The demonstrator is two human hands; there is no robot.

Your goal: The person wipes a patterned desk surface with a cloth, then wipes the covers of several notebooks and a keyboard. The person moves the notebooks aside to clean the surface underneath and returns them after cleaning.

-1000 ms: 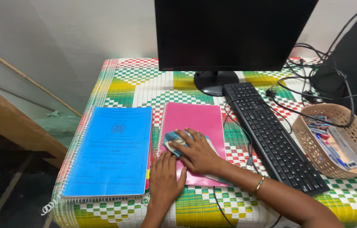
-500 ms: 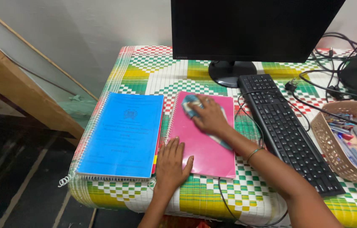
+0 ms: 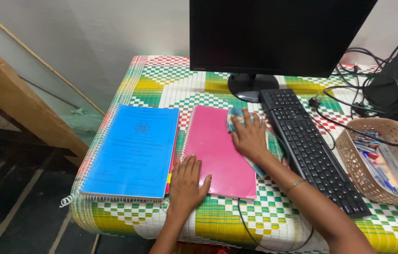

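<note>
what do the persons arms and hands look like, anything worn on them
Both forearms are bare, with no sleeves in view. The right hand has a thin gold-coloured bangle around its wrist. The left hand shows no ring, watch or glove, and its wrist looks bare. No rings can be made out on the right hand's fingers either.

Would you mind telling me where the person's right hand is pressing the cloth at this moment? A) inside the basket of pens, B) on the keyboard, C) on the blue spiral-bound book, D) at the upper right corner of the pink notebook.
D: the right hand presses the cloth at the upper right corner of the pink notebook, just left of the keyboard.
</note>
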